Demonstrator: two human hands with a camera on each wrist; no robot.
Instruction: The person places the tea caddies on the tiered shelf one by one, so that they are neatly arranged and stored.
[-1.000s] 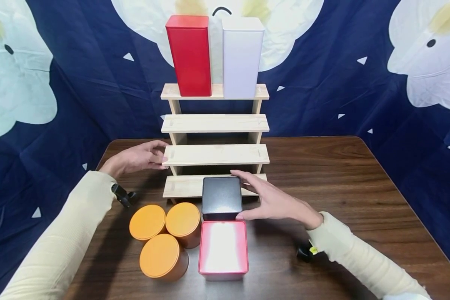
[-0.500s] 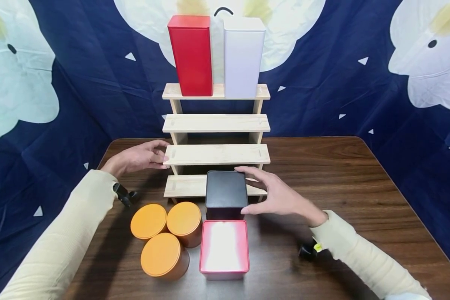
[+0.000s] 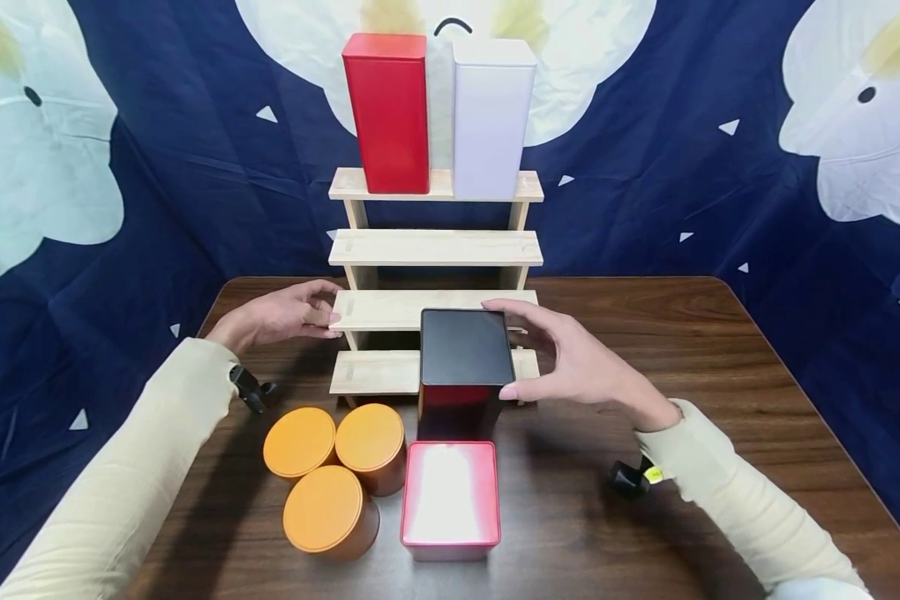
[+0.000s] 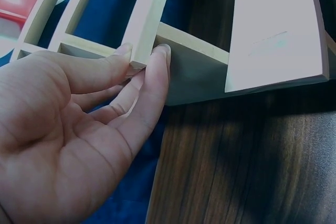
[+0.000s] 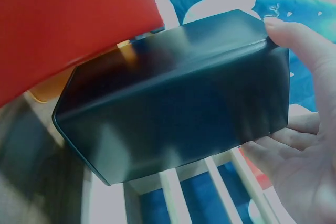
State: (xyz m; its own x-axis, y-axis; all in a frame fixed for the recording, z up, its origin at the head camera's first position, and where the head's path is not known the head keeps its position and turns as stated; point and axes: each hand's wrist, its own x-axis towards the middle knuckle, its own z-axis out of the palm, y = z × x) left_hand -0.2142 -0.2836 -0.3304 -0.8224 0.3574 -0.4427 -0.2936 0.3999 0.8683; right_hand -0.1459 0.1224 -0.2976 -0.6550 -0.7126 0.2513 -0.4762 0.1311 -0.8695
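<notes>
Apparently, a lift is the step in hand: the black tin (image 3: 467, 346) is gripped near its top by the right hand (image 3: 570, 358), thumb and fingers spread across its width, and is held roughly upright between the wooden stand (image 3: 435, 247) and the red tin (image 3: 451, 500) on the tabletop (image 3: 667, 350). One shelf end is pinched by the left hand (image 3: 281, 319), presumably for steadiness. Should a shelf be intended, the tin's base would need to be raised clear of the board edges, with the stand kept braced.
</notes>
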